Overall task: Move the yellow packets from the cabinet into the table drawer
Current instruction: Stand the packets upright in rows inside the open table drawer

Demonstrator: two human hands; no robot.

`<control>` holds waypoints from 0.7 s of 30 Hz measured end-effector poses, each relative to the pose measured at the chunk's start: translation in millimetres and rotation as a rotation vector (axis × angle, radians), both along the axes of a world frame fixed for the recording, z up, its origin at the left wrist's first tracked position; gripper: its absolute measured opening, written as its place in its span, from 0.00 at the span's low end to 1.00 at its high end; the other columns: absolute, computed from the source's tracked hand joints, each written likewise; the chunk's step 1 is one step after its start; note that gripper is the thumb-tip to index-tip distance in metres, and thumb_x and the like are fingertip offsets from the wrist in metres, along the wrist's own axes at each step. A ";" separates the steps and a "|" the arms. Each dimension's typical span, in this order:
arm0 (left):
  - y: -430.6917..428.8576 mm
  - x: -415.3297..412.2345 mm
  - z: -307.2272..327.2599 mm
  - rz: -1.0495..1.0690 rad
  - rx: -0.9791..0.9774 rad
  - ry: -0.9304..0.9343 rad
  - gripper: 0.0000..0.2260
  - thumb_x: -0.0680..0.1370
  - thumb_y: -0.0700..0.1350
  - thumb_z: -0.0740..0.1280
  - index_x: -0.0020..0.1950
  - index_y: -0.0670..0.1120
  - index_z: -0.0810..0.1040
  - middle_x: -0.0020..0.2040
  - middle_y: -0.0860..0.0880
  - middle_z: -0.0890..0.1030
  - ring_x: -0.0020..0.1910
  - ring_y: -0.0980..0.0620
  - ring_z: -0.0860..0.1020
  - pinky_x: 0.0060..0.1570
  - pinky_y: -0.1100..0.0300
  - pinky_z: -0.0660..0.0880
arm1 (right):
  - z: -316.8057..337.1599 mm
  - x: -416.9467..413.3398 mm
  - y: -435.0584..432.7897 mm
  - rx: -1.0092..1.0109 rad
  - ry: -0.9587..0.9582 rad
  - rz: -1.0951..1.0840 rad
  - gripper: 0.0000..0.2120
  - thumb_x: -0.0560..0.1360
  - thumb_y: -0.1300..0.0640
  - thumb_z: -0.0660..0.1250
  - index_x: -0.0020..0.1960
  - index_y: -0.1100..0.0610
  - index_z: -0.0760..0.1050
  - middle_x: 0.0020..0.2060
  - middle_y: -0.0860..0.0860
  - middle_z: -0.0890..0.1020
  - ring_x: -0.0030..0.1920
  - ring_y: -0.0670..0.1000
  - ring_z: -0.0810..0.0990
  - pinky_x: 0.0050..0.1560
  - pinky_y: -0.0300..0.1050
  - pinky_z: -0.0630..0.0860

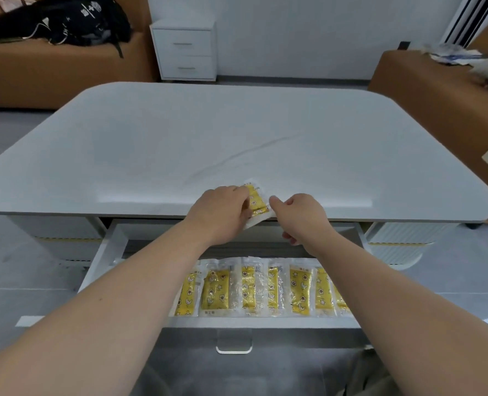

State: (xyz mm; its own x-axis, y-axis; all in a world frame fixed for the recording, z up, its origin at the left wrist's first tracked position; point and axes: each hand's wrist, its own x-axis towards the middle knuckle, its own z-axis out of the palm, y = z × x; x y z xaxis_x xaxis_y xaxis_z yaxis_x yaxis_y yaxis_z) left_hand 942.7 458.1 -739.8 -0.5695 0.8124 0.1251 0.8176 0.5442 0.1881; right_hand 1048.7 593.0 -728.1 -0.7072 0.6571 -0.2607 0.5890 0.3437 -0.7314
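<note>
A yellow packet [256, 202] in clear wrap is held over the front edge of the white table [237, 144]. My left hand [222, 212] grips it from the left side. My right hand [300, 215] pinches the packet's right edge with fingertips. Below both hands the table drawer [102, 252] stands pulled out. Several yellow packets [254, 287] lie in a row along the drawer's front, partly hidden by my forearms.
A white two-drawer cabinet [184, 50] stands against the far wall, drawers closed. Brown sofas sit at the left [51, 72] and right [437, 90]. A black bag [65, 18] lies on the left sofa. The drawer handle [234, 345] juts toward me.
</note>
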 end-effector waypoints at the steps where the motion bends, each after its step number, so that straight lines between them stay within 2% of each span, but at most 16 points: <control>1: -2.2 0.5 0.0 -0.007 0.024 -0.019 0.06 0.81 0.51 0.63 0.53 0.50 0.75 0.50 0.52 0.80 0.49 0.50 0.77 0.49 0.52 0.75 | 0.4 0.5 -3.3 -0.082 -0.013 -0.020 0.22 0.81 0.44 0.62 0.45 0.64 0.75 0.35 0.57 0.83 0.32 0.57 0.84 0.38 0.49 0.85; 3: -6.6 2.2 0.4 -0.018 0.060 -0.077 0.07 0.81 0.51 0.65 0.56 0.50 0.77 0.52 0.53 0.80 0.52 0.50 0.76 0.50 0.54 0.74 | 0.3 1.2 -9.5 -0.368 0.032 -0.085 0.20 0.81 0.45 0.66 0.50 0.64 0.74 0.43 0.61 0.85 0.36 0.60 0.87 0.43 0.56 0.86; 5: -11.1 4.5 1.6 -0.015 0.088 -0.145 0.09 0.79 0.51 0.68 0.57 0.51 0.78 0.53 0.53 0.80 0.53 0.52 0.76 0.49 0.56 0.73 | -0.5 1.3 -14.3 -0.676 0.127 -0.173 0.16 0.80 0.51 0.71 0.55 0.65 0.76 0.47 0.61 0.84 0.40 0.59 0.87 0.45 0.56 0.86; 8: -18.2 8.8 6.4 0.046 0.168 -0.347 0.07 0.76 0.49 0.72 0.54 0.52 0.80 0.51 0.55 0.80 0.49 0.56 0.77 0.44 0.61 0.72 | -5.9 1.0 -21.4 -0.876 0.194 -0.265 0.10 0.78 0.60 0.73 0.55 0.66 0.79 0.43 0.60 0.85 0.42 0.58 0.85 0.44 0.52 0.85; 11: -30.0 8.1 12.5 0.195 0.288 -0.475 0.04 0.75 0.47 0.73 0.48 0.52 0.80 0.47 0.56 0.81 0.47 0.58 0.78 0.43 0.65 0.73 | -8.6 1.8 -33.6 -0.941 0.166 -0.255 0.08 0.77 0.63 0.72 0.55 0.66 0.80 0.47 0.61 0.86 0.45 0.58 0.85 0.41 0.50 0.85; 14: -51.7 0.5 20.3 0.395 0.214 -0.489 0.08 0.75 0.51 0.73 0.49 0.50 0.78 0.46 0.54 0.80 0.46 0.55 0.77 0.41 0.61 0.73 | -10.1 4.8 -51.5 -0.953 0.156 -0.144 0.07 0.78 0.65 0.71 0.56 0.64 0.80 0.51 0.61 0.86 0.48 0.58 0.86 0.42 0.50 0.85; 16: -70.4 -7.2 21.0 0.496 0.161 -0.636 0.13 0.74 0.54 0.75 0.50 0.49 0.77 0.47 0.51 0.81 0.46 0.51 0.80 0.46 0.54 0.78 | -11.2 7.1 -66.2 -0.922 0.140 -0.028 0.08 0.79 0.66 0.70 0.57 0.62 0.80 0.49 0.59 0.87 0.49 0.58 0.87 0.45 0.53 0.85; 19: -100.6 -15.1 20.7 0.578 0.237 -0.990 0.16 0.73 0.46 0.78 0.56 0.46 0.77 0.51 0.46 0.84 0.47 0.47 0.85 0.53 0.49 0.82 | -13.3 7.5 -93.4 -0.922 0.076 0.115 0.10 0.78 0.66 0.70 0.59 0.59 0.79 0.48 0.57 0.88 0.48 0.57 0.88 0.47 0.54 0.85; 21: -121.6 -22.0 21.0 0.576 0.284 -1.025 0.17 0.72 0.39 0.78 0.57 0.46 0.77 0.52 0.44 0.84 0.47 0.46 0.85 0.50 0.49 0.83 | -16.6 2.9 -111.6 -0.887 0.034 0.194 0.10 0.77 0.64 0.72 0.58 0.58 0.79 0.49 0.55 0.88 0.49 0.57 0.88 0.51 0.56 0.85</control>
State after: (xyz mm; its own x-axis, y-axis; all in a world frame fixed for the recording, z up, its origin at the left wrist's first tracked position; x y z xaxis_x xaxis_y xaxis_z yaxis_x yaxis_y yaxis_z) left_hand 920.7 336.5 -718.9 -0.7785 0.4234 -0.4633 -0.1298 0.6136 0.7789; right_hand 1051.6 481.4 -744.7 -0.8012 0.0941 -0.5910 0.5525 -0.2630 -0.7909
